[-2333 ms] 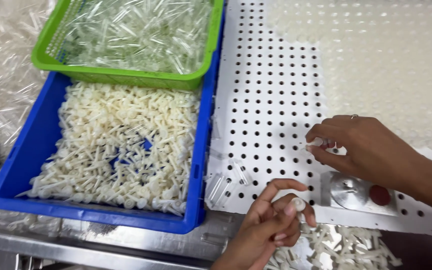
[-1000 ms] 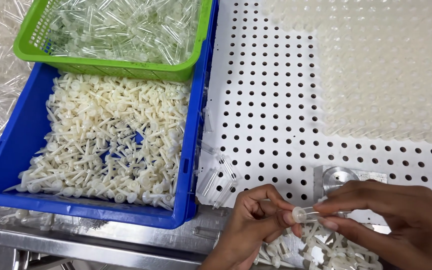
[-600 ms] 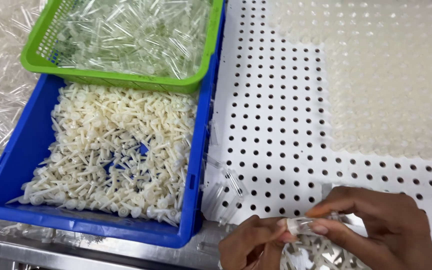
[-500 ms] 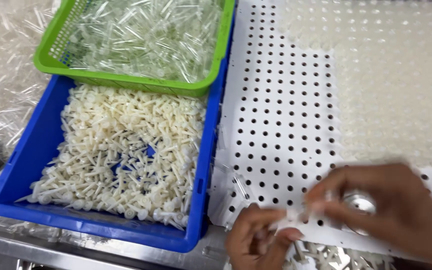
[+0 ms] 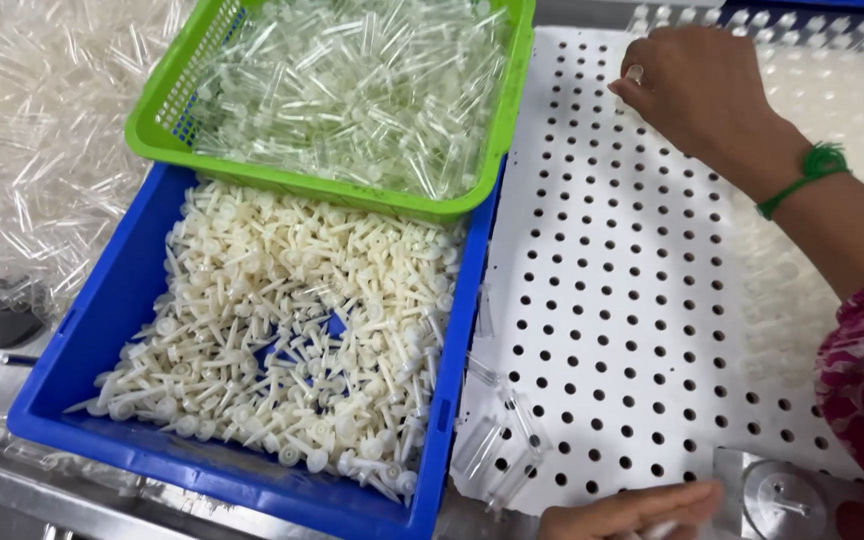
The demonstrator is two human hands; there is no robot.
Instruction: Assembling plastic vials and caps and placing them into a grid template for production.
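Right hand [image 5: 702,95]: fingers pinched on a small clear tube [image 5: 634,74], held at the far rows of the white perforated board [image 5: 612,330]. Left hand [image 5: 632,512]: at the board's near edge, grip not discernible. Blue bin [image 5: 102,330] of cream plungers and green basket [image 5: 152,130] of clear tubes are set left. The tube is best kept upright and centred over one hole.

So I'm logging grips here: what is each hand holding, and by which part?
The right hand pinches a small clear tube near its top end over the white perforated board. Whether the left hand holds anything cannot be told.
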